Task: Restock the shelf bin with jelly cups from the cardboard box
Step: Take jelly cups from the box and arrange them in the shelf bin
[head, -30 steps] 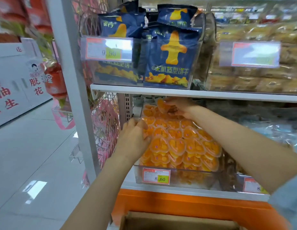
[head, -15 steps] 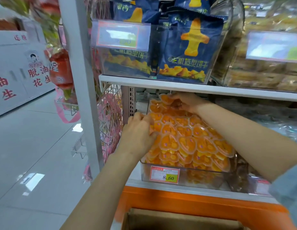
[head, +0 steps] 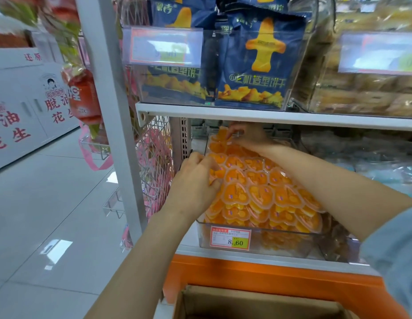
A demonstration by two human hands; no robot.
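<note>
One clear shelf bin (head: 265, 244), heaped with orange heart-shaped jelly cups (head: 260, 194); the overlapping cups are too many to count. Two hands work at the heap. The left hand (head: 195, 178) is at the bin's left side, fingers curled round cups at the pile's edge. The right hand (head: 248, 137) reaches to the bin's back left corner and pinches one cup standing on edge. One price tag (head: 230, 238) reading 8.60 is on the bin's front wall. One open cardboard box (head: 258, 302) is below the bin; its contents are out of sight. Above the bin, one shelf (head: 269, 116) carries blue snack packets (head: 258, 63), at least three visible.
</note>
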